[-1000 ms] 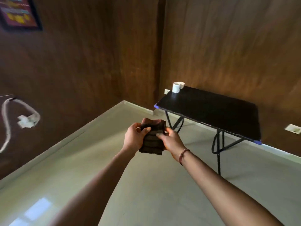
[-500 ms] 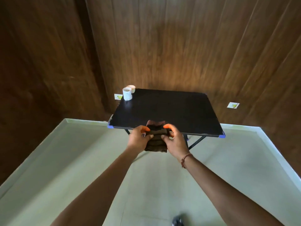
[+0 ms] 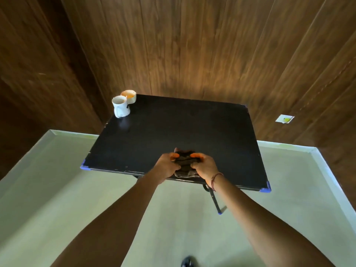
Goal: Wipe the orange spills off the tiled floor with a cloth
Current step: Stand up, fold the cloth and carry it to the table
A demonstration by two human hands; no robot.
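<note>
left hand (image 3: 167, 165) and right hand (image 3: 204, 167) grip folded dark ribbed cloth (image 3: 185, 164), one each side | cloth over near edge of matte black rectangular tabletop (image 3: 173, 132) | pale smooth floor (image 3: 57, 189) beneath

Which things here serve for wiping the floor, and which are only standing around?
For the job: dark folded cloth, held by left hand and right hand; pale tiled floor, no spill visible.
Just there: black folding table; white ceramic mug; white cup with orange inside; white wall socket.
</note>
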